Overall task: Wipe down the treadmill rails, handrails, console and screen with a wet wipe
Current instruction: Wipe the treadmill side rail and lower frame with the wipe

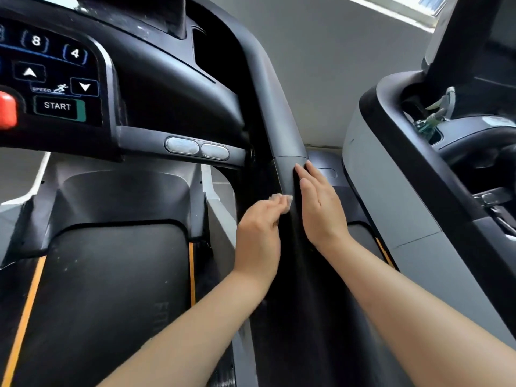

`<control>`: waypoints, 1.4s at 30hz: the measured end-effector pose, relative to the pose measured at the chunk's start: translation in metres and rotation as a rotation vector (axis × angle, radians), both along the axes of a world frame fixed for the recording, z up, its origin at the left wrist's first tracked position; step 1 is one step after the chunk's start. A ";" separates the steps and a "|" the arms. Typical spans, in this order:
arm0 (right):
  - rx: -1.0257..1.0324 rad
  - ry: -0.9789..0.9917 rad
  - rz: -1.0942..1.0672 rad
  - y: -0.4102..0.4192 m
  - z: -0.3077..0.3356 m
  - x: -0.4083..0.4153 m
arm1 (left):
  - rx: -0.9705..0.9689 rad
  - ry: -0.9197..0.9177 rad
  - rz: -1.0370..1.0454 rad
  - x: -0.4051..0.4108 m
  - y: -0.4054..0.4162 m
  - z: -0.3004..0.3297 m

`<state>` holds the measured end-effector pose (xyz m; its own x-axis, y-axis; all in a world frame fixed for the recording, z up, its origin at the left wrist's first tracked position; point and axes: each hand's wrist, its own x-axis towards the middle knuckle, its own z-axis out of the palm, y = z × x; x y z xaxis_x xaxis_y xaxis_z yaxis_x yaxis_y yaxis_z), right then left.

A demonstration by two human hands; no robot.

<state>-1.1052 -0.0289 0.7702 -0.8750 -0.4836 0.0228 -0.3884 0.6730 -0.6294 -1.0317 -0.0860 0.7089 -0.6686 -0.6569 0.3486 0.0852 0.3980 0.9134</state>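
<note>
The treadmill's right handrail [282, 127] runs down the middle of the view, grey above and black below. My left hand [258, 236] holds a small crumpled wet wipe [283, 201] in its fingertips against the rail's left side. My right hand [321, 208] lies flat with straight fingers on the rail's right side, a little higher up. The console [167, 88] with its lit keypad, START key and red stop button [7, 110] fills the upper left. Below it are two oval grip sensors [196, 148] on a crossbar.
The black running belt [111, 289] with orange side stripes lies at lower left. A second treadmill [391, 169] stands close on the right, with clutter in its console tray [431, 118]. A grey wall is behind.
</note>
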 end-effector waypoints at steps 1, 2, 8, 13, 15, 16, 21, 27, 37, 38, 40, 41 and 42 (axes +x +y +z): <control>0.019 0.003 0.006 0.000 0.001 0.000 | 0.014 0.019 -0.047 0.016 0.013 -0.005; 0.046 0.009 0.015 0.001 0.002 0.000 | 0.075 0.037 -0.098 0.036 0.026 -0.006; 0.199 0.017 0.108 0.024 0.004 0.017 | 0.136 0.007 -0.354 0.123 0.088 -0.019; 0.151 0.001 0.085 0.065 -0.001 0.063 | -0.157 0.164 -0.310 0.115 0.072 -0.032; 0.209 0.037 0.086 0.076 -0.004 0.079 | -0.155 0.157 -0.311 0.101 0.062 -0.040; 0.244 0.068 0.088 0.080 -0.006 0.086 | -0.102 0.125 -0.288 0.093 0.055 -0.038; 0.349 0.190 0.069 0.086 -0.014 0.106 | 0.242 -0.103 -0.084 0.041 0.013 -0.020; 0.117 0.110 -0.048 0.086 -0.017 0.108 | 0.257 -0.015 -0.090 0.095 0.077 -0.013; 0.006 0.090 -0.130 0.085 -0.016 0.108 | -0.489 -0.144 -0.207 0.014 0.028 0.023; 0.002 0.085 -0.137 0.086 -0.016 0.108 | -0.563 -0.203 -0.210 0.009 0.024 0.027; -0.013 0.072 -0.149 0.087 -0.016 0.107 | -0.668 -0.179 -0.187 0.011 0.023 0.023; -0.018 0.068 -0.152 0.087 -0.016 0.107 | -0.655 -0.141 -0.186 0.021 0.027 0.021; -0.019 0.067 -0.151 0.088 -0.016 0.107 | -0.613 -0.090 -0.174 0.033 0.033 0.016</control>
